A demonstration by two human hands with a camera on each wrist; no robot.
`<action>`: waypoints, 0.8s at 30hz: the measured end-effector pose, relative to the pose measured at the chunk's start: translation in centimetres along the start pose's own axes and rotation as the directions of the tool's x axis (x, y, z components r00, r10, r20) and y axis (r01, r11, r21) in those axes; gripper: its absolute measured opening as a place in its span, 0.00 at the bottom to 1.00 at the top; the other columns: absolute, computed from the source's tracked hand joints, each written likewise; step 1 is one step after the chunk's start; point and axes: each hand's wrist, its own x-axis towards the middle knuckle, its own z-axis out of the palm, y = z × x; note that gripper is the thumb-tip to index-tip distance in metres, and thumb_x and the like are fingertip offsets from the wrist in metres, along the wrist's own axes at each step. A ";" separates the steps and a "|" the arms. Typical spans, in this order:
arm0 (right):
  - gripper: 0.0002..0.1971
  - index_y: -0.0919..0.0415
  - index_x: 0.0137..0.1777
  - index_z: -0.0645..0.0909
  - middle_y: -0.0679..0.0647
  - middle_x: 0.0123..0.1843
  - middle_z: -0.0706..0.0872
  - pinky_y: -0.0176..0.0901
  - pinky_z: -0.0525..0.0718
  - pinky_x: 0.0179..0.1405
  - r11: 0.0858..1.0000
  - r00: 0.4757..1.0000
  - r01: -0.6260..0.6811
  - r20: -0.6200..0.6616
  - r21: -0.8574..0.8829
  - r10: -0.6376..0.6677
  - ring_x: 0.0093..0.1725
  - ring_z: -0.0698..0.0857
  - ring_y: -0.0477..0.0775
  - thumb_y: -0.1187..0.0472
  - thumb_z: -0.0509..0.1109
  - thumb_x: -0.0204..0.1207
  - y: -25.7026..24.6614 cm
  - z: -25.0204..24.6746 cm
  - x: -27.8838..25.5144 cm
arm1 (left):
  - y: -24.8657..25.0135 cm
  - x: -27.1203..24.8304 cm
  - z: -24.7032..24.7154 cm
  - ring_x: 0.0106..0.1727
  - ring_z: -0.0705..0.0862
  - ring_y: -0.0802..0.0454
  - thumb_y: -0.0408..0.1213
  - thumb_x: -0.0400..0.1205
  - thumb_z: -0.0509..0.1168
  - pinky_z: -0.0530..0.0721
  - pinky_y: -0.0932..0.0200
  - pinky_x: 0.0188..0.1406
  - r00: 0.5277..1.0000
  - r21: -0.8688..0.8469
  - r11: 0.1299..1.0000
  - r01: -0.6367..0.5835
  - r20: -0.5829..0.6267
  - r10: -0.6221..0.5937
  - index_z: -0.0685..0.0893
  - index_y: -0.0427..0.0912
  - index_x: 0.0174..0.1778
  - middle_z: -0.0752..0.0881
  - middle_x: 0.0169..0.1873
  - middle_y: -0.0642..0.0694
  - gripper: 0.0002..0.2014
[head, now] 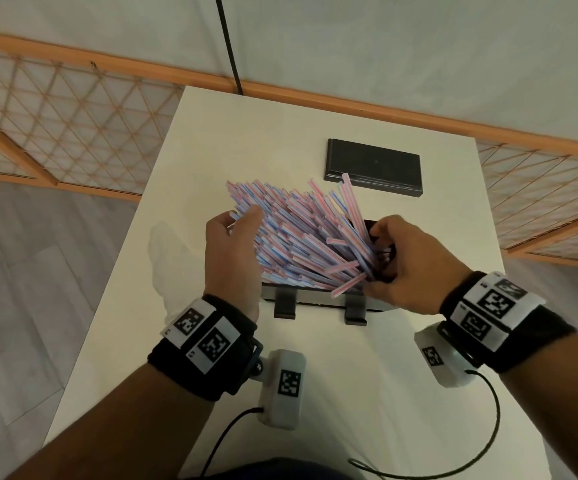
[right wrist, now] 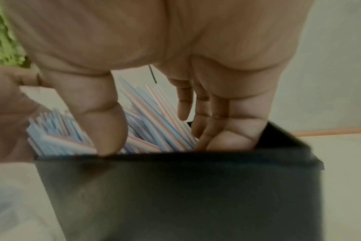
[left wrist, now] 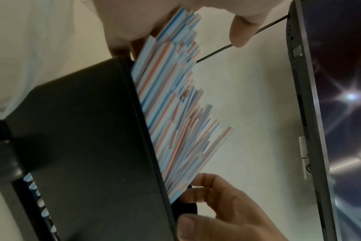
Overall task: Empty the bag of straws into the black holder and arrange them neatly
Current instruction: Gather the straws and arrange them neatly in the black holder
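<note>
Fingers (right wrist: 227,128) of the right hand (head: 415,265) are digging among straws (head: 301,240) inside the black holder (right wrist: 175,195) (mid-tabletop); the left hand (head: 233,251), flat, is steadying the fan; better tapping them level gently.

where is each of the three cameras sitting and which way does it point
Head: high up, facing down at the white table; both forearms, left hand and right hand show.
Left wrist: low beside the black holder, looking up; fingers show.
Right wrist: behind the fingers, looking into the holder.
All three share the straws.
</note>
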 end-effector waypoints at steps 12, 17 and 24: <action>0.21 0.51 0.57 0.78 0.54 0.47 0.82 0.49 0.83 0.47 0.990 1.000 0.010 0.029 -0.140 -0.006 0.45 0.82 0.58 0.52 0.77 0.65 0.0 2.3 2.0 | -0.2 0.1 0.6 0.64 0.83 0.42 0.61 0.66 0.70 0.78 0.36 0.73 0.997 -0.114 0.990 0.082 0.004 -0.082 0.82 0.54 0.56 0.85 0.58 0.45 0.26; 0.13 0.52 0.52 0.85 0.52 0.45 0.83 0.43 0.77 0.45 0.985 0.998 0.055 -0.004 -0.161 -0.056 0.45 0.82 0.57 0.53 0.78 0.69 -0.2 2.7 2.2 | -1.0 0.4 0.5 0.44 0.75 0.56 0.52 0.83 0.67 0.75 0.54 0.53 0.997 -0.095 0.993 0.072 -0.009 -0.073 0.79 0.55 0.49 0.76 0.44 0.56 0.07; 0.11 0.50 0.55 0.86 0.54 0.47 0.83 0.53 0.84 0.46 0.953 0.977 0.135 -0.125 -0.271 -0.173 0.47 0.84 0.62 0.49 0.65 0.80 -2.0 2.0 2.3 | -1.2 0.6 0.6 0.42 0.75 0.56 0.49 0.85 0.66 0.74 0.56 0.48 0.999 -0.053 0.998 0.018 -0.039 -0.020 0.79 0.53 0.50 0.77 0.42 0.54 0.06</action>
